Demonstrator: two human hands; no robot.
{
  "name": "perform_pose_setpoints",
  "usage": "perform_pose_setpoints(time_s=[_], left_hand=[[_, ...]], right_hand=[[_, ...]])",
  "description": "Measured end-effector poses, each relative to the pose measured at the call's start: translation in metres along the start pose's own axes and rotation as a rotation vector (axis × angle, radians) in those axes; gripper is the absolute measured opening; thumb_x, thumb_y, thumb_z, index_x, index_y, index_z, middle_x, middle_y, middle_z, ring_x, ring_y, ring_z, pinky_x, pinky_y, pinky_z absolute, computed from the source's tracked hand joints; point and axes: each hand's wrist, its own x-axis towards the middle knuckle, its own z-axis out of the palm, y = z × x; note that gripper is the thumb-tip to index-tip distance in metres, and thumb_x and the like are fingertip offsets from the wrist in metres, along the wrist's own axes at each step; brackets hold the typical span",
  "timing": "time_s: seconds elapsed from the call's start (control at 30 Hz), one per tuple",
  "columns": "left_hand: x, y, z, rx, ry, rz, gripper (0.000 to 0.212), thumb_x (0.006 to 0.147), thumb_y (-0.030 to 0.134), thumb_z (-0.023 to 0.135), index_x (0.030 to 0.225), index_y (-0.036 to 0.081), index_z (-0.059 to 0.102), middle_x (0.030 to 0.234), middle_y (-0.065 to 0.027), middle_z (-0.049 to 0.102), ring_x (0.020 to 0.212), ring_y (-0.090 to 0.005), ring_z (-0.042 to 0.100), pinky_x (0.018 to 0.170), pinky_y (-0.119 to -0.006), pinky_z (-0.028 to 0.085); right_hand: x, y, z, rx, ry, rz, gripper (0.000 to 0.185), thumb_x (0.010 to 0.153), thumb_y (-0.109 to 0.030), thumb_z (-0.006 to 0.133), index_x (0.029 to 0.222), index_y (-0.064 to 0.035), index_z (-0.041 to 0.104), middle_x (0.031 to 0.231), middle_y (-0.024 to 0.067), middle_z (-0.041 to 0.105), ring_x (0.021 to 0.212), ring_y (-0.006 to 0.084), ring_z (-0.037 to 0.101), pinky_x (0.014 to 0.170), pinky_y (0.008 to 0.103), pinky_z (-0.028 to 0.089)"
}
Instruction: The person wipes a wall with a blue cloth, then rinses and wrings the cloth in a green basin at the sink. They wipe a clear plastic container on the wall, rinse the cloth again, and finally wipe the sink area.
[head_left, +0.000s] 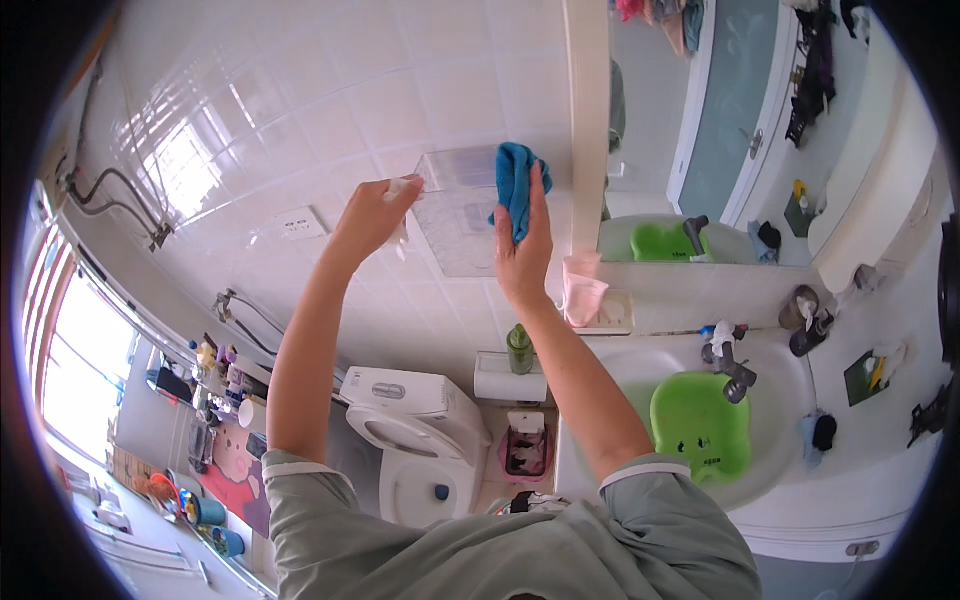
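Observation:
Both arms reach up to a clear plastic box on the white tiled wall. My left hand pinches a crumpled white tissue at the box's upper left corner. In my right hand is a folded blue cloth, pressed against the right side of the box. Pale items show faintly inside or behind the plastic; what they are I cannot tell.
A wall socket is left of the box, a mirror right. Below stand a toilet, a green pump bottle, pink cups and a washbasin holding a green basin.

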Motion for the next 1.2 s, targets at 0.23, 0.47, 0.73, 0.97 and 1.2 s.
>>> perform_pose_setpoints(time_s=[0.23, 0.47, 0.73, 0.97, 1.2], left_hand=[[0.003, -0.007, -0.004, -0.083, -0.125, -0.072, 0.042, 0.088, 0.041, 0.051, 0.113, 0.008, 0.060, 0.060, 0.0024, 0.046, 0.054, -0.0061, 0.043, 0.050, -0.022, 0.036], [0.002, -0.002, -0.009, -0.128, -0.179, -0.107, 0.045, 0.088, 0.042, 0.051, 0.115, 0.008, 0.059, 0.062, 0.0018, 0.047, 0.056, -0.0067, 0.044, 0.051, -0.022, 0.036], [0.002, -0.005, 0.001, -0.185, -0.102, -0.090, 0.047, 0.084, 0.047, 0.054, 0.095, 0.003, 0.063, 0.059, -0.0011, 0.050, 0.053, -0.0085, 0.048, 0.049, -0.024, 0.038], [0.001, -0.008, 0.003, -0.235, -0.064, -0.100, 0.050, 0.082, 0.049, 0.056, 0.078, -0.001, 0.063, 0.057, -0.0029, 0.051, 0.051, -0.0099, 0.048, 0.049, -0.025, 0.039], [0.000, -0.005, 0.001, -0.156, -0.092, -0.157, 0.050, 0.083, 0.052, 0.053, 0.095, 0.005, 0.065, 0.060, 0.0009, 0.050, 0.053, -0.0064, 0.048, 0.049, -0.021, 0.038]], right_hand=[[-0.068, 0.036, -0.014, -0.188, -0.009, 0.117, 0.047, 0.087, -0.015, 0.055, 0.127, 0.0026, 0.038, 0.110, 0.0209, 0.055, 0.088, 0.0274, 0.059, 0.077, 0.0306, 0.046], [-0.033, -0.007, -0.033, 0.196, -0.068, 0.521, 0.042, 0.085, -0.016, 0.057, 0.121, 0.0020, 0.045, 0.116, 0.0207, 0.052, 0.101, 0.0324, 0.055, 0.086, 0.0321, 0.044], [0.027, -0.021, -0.017, -0.446, -0.130, -0.556, 0.049, 0.072, -0.009, 0.061, 0.120, -0.0162, 0.053, 0.129, 0.0063, 0.045, 0.121, 0.0336, 0.039, 0.089, 0.0398, 0.044], [0.000, 0.006, 0.001, -0.654, -0.049, -0.602, 0.045, 0.074, -0.007, 0.058, 0.116, -0.0204, 0.056, 0.131, -0.0009, 0.043, 0.123, 0.0317, 0.038, 0.087, 0.0422, 0.045], [-0.049, 0.035, -0.014, -0.730, -0.129, -0.616, 0.039, 0.077, -0.012, 0.058, 0.115, -0.0190, 0.057, 0.128, -0.0003, 0.046, 0.120, 0.0260, 0.041, 0.088, 0.0423, 0.044]])
